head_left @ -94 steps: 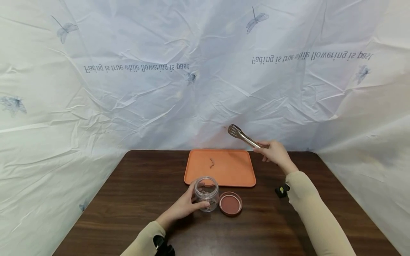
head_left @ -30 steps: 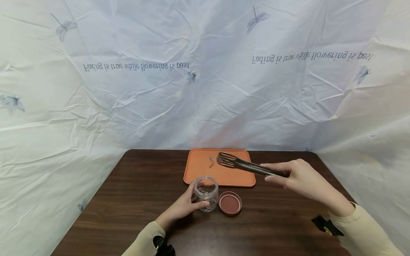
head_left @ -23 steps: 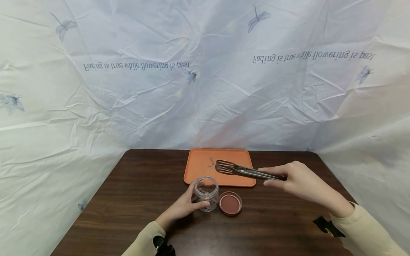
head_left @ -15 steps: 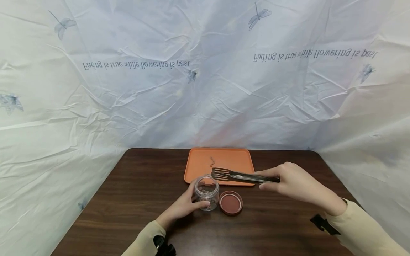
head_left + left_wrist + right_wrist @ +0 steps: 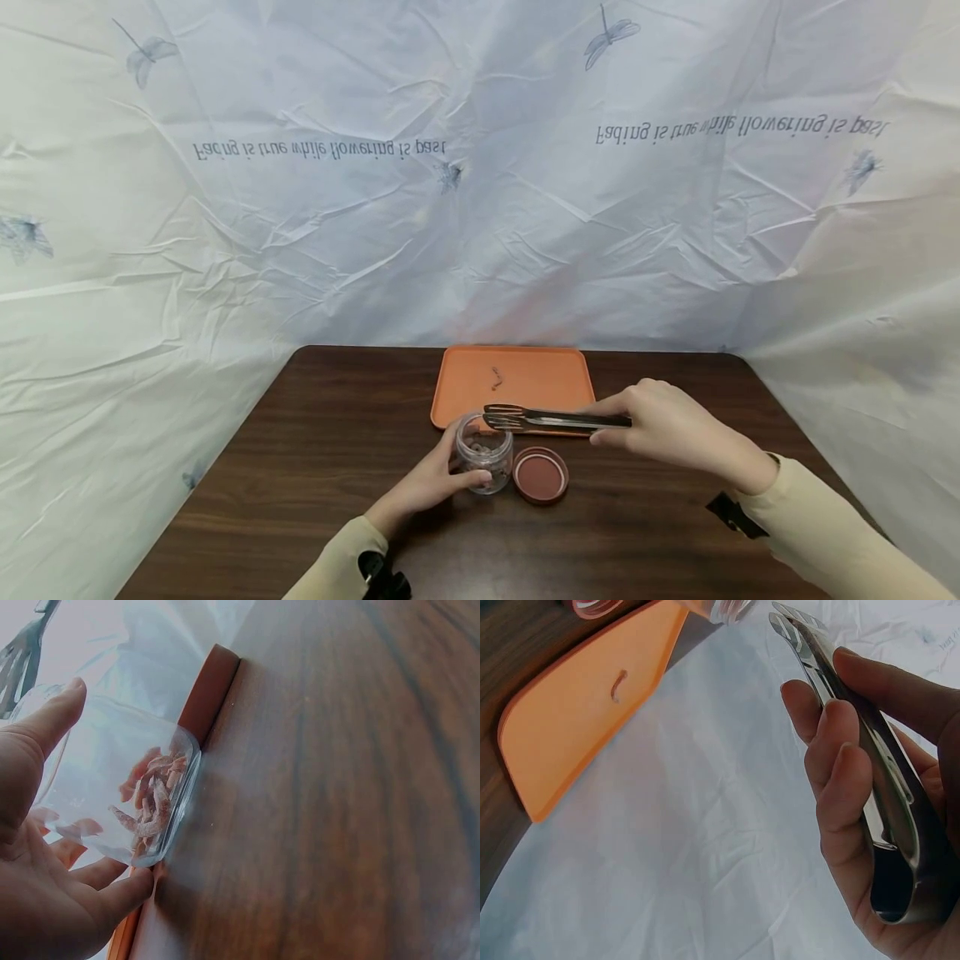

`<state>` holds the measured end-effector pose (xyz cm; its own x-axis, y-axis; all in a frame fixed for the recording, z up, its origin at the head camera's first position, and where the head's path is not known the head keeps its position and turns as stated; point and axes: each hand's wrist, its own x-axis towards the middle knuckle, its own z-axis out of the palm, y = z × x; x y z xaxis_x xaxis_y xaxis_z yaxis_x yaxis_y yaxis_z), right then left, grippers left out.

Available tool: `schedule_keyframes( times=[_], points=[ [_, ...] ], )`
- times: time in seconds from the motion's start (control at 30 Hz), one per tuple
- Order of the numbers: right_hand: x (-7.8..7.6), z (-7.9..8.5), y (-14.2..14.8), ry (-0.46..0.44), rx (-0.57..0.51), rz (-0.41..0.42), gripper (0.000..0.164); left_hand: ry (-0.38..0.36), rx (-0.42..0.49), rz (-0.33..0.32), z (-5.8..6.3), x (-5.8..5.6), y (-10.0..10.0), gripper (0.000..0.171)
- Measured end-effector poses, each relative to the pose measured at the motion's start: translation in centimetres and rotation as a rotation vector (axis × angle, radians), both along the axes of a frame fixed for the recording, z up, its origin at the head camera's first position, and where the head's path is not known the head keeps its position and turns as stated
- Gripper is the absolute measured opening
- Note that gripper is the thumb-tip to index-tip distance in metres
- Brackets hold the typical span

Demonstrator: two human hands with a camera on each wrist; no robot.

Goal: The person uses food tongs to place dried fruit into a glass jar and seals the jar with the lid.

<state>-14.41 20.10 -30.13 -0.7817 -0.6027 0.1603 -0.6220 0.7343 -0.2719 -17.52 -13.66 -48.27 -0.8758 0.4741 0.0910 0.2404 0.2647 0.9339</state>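
My left hand (image 5: pixel 435 481) holds an uncapped clear jar (image 5: pixel 487 479) upright on the table, thumb and fingers round its side. In the left wrist view, several reddish-brown dried strips (image 5: pixel 154 799) lie at the jar's bottom. Metal tongs (image 5: pixel 555 419) are gripped by my right hand (image 5: pixel 663 425), fingers along one arm and thumb on the other. Their slotted heads hover at the jar's mouth, slightly apart, and I see nothing between them. A single thin curled strip (image 5: pixel 497 379) lies on the orange tray (image 5: pixel 543 383) behind the jar.
The reddish-brown lid (image 5: pixel 540 477) lies on the dark wooden table (image 5: pixel 360 417), just right of the jar. A white printed sheet (image 5: pixel 510 233) hangs behind the table and along both sides.
The right hand has brought the tongs from above the tray's far right corner down and left to the jar's mouth. The left hand and jar stay in place.
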Motion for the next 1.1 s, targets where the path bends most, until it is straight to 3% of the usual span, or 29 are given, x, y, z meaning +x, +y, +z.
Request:
schedule_keyframes(
  times=[0.23, 0.43, 0.83, 1.1],
  points=[
    [0.0, -0.2, -0.2, -0.013, -0.026, -0.011, 0.033, 0.012, -0.015, 0.001, 0.1, -0.1, 0.1, 0.092],
    [-0.5, -0.1, -0.2, -0.038, -0.071, -0.09, 0.041, 0.002, -0.024, 0.01, 0.2, -0.1, -0.1, 0.094],
    [-2.9, 0.7, -0.3, -0.019, -0.253, -0.209, 0.069, -0.009, -0.026, 0.013, 0.1, 0.2, -0.1, 0.098],
    [-5.5, -0.7, -0.6, -0.089, -0.342, -0.227, 0.072, 0.011, -0.028, 0.017, 0.1, 0.1, -0.2, 0.096]
  ],
)
